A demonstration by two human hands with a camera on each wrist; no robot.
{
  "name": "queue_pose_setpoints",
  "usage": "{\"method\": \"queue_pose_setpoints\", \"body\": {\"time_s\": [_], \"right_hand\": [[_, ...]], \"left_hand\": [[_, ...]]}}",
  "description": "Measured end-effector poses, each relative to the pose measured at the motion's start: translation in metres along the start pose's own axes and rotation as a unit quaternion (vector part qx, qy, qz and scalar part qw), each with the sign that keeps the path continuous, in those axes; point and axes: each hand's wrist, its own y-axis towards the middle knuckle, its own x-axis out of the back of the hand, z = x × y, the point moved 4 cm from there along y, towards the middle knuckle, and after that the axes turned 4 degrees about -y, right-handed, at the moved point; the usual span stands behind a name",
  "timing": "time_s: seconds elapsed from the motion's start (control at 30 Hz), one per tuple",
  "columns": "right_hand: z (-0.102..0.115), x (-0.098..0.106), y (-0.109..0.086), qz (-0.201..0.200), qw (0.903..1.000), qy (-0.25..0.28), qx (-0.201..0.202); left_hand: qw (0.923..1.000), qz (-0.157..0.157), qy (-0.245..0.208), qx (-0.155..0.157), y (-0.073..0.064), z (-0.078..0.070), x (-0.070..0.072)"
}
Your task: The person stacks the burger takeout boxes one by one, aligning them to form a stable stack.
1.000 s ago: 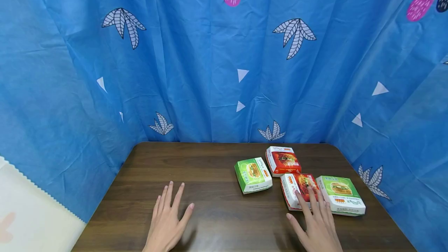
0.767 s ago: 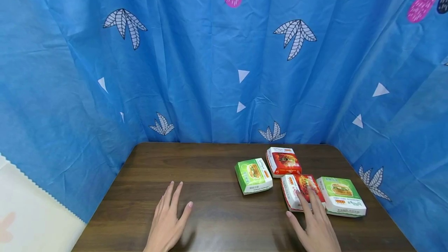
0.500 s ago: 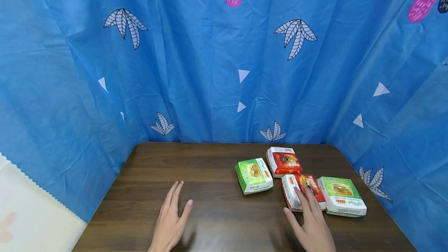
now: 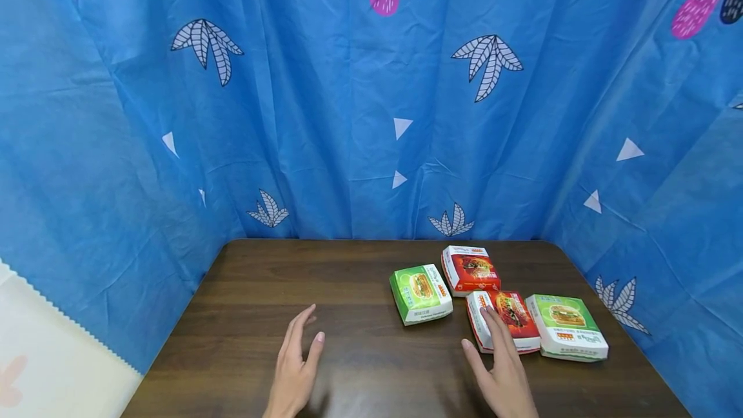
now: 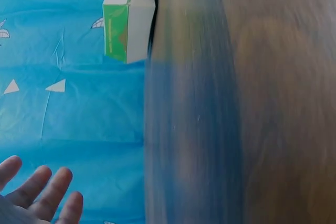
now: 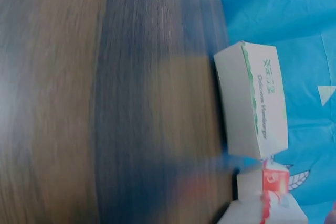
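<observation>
My left hand [image 4: 295, 366] hovers over the front left of the brown table, its fingers loosely bent and holding nothing; its fingers [image 5: 52, 195] also show in the left wrist view. Over the front right, my right hand [image 4: 500, 373] holds nothing, fingers extended toward a red and white burger box [image 4: 511, 318] and overlapping its left part in the head view. A green and white burger box [image 4: 567, 324] stands to the right of that one. Behind are another red burger box [image 4: 471, 268] and a smaller-looking green burger box [image 4: 420, 292], which shows its white side in the right wrist view.
The brown wooden table [image 4: 278, 276] has rounded back corners. A blue patterned curtain [image 4: 325, 115] hangs behind it and along both sides. At the lower left is a pale cloth [image 4: 52, 353] with a scalloped edge.
Both hands have turned more onto their sides. The left hand has shifted slightly right, and the right hand has moved left, uncovering more of the front red box. The boxes stay put.
</observation>
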Motion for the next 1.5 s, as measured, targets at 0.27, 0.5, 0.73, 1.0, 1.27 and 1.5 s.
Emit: {"method": "queue_pose_setpoints", "body": {"time_s": [0.27, 0.5, 0.73, 1.0, 1.27, 1.5], "right_hand": [[-0.003, -0.017, 0.002, 0.018, 0.999, 0.036, -0.022], [-0.005, -0.028, 0.001, -0.003, 0.9987, 0.049, -0.01], [-0.001, -0.034, 0.003, -0.011, 0.9978, 0.065, 0.007], [0.0, -0.04, 0.007, -0.014, 0.9964, 0.083, -0.005], [-0.001, -0.05, 0.007, -0.018, 0.9926, 0.115, -0.035], [-0.002, -0.059, 0.01, -0.015, 0.9896, 0.131, -0.057]], "left_hand": [[0.998, -0.006, -0.049, -0.039, -0.006, -0.003, -0.018], [0.9942, -0.011, -0.09, -0.059, -0.01, -0.004, -0.028], [0.9961, 0.01, -0.077, -0.041, -0.015, 0.0, -0.034], [0.9927, 0.018, -0.114, -0.034, -0.015, 0.006, -0.038], [0.9924, 0.022, -0.115, -0.036, -0.017, 0.01, -0.038], [0.9925, 0.029, -0.118, 0.018, -0.019, 0.018, -0.04]]}}
